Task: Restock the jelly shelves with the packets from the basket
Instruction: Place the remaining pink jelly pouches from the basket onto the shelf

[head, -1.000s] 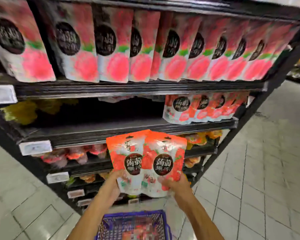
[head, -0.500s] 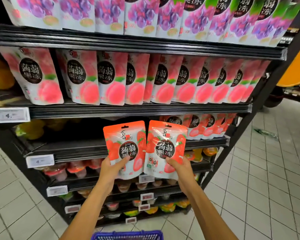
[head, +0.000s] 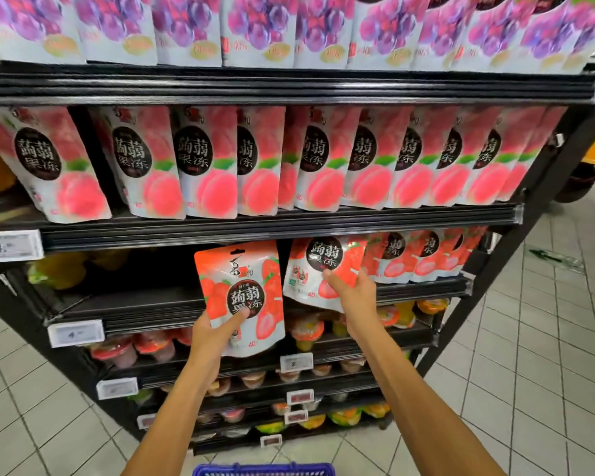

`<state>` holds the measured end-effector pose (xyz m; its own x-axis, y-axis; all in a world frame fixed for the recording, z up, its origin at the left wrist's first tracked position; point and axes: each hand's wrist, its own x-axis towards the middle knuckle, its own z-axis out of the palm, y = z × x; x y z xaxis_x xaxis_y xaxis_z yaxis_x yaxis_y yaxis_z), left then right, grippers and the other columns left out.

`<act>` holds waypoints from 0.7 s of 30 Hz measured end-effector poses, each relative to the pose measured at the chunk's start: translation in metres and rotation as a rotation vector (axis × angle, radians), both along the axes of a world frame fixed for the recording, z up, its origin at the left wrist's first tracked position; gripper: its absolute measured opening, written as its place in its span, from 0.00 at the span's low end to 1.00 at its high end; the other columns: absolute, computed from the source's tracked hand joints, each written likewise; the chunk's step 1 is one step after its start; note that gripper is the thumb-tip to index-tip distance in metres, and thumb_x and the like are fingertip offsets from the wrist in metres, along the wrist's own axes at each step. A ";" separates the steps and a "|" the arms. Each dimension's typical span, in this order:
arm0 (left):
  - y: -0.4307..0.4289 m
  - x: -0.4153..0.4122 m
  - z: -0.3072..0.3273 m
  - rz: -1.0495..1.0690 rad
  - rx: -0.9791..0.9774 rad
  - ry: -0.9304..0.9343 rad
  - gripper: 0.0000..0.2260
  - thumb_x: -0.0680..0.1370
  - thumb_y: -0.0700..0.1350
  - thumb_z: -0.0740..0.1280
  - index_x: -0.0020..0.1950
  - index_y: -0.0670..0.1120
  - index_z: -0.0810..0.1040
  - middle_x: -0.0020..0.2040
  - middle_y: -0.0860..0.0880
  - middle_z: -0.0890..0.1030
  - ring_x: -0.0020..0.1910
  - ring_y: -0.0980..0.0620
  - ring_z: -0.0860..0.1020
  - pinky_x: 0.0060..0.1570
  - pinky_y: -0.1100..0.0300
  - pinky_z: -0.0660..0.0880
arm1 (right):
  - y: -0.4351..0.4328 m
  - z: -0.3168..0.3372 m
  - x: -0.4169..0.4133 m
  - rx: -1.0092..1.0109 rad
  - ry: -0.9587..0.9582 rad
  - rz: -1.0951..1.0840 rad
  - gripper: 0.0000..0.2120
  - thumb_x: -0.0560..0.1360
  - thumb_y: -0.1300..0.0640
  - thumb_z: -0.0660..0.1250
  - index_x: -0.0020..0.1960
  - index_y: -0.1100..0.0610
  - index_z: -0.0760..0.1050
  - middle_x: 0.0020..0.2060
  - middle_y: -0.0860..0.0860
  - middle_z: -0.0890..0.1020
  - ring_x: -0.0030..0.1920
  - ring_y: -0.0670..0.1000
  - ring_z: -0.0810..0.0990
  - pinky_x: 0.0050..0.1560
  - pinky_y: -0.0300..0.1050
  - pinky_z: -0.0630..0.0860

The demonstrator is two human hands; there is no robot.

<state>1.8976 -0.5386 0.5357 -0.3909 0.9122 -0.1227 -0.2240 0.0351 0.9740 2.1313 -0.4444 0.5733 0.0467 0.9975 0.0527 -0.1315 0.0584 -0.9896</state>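
My left hand (head: 211,338) grips a red strawberry jelly packet (head: 243,297) by its lower left corner, held upright in front of the third shelf (head: 152,310). My right hand (head: 352,293) grips a second strawberry packet (head: 318,269) and holds it at the shelf opening, its top tucked under the shelf above, beside the row of matching strawberry packets (head: 423,255) on the right. The blue basket (head: 263,470) shows only its rim at the bottom edge.
Peach packets (head: 255,163) fill the shelf above and grape packets (head: 255,25) the top one. Yellow packets (head: 55,269) lie at the left of the third shelf; a dark gap sits between them and the strawberry row. Jelly cups (head: 306,328) line the lower shelves. Tiled floor lies right.
Both hands rose from the basket toward the third shelf. The two packets, held side by side before, have separated; the right one moved up and right into the shelf opening.
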 end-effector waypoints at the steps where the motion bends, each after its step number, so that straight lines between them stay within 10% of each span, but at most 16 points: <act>1: 0.000 -0.002 -0.002 0.000 -0.003 0.002 0.13 0.70 0.43 0.76 0.54 0.50 0.81 0.49 0.50 0.86 0.49 0.50 0.84 0.44 0.55 0.79 | 0.003 0.000 -0.003 0.016 -0.009 -0.002 0.09 0.71 0.56 0.76 0.50 0.52 0.80 0.43 0.45 0.86 0.48 0.47 0.84 0.51 0.41 0.78; 9: 0.002 -0.005 -0.002 0.000 0.002 0.017 0.18 0.67 0.47 0.76 0.56 0.49 0.82 0.51 0.48 0.86 0.50 0.48 0.84 0.46 0.53 0.79 | 0.013 -0.009 -0.035 0.091 -0.109 0.016 0.13 0.74 0.58 0.74 0.51 0.42 0.75 0.44 0.36 0.83 0.46 0.32 0.80 0.44 0.27 0.74; 14: 0.004 -0.007 0.000 0.002 -0.006 0.032 0.15 0.70 0.44 0.75 0.56 0.48 0.81 0.50 0.48 0.86 0.50 0.47 0.84 0.46 0.53 0.79 | 0.016 -0.016 -0.029 0.106 -0.258 0.098 0.14 0.73 0.58 0.74 0.57 0.53 0.77 0.48 0.49 0.85 0.51 0.45 0.82 0.54 0.44 0.79; 21: 0.003 -0.005 -0.002 -0.001 0.004 0.026 0.16 0.71 0.44 0.75 0.57 0.47 0.81 0.51 0.47 0.86 0.51 0.48 0.84 0.49 0.50 0.79 | 0.010 -0.031 -0.011 0.233 -0.546 0.020 0.17 0.70 0.59 0.77 0.54 0.47 0.77 0.37 0.38 0.78 0.40 0.38 0.77 0.41 0.34 0.74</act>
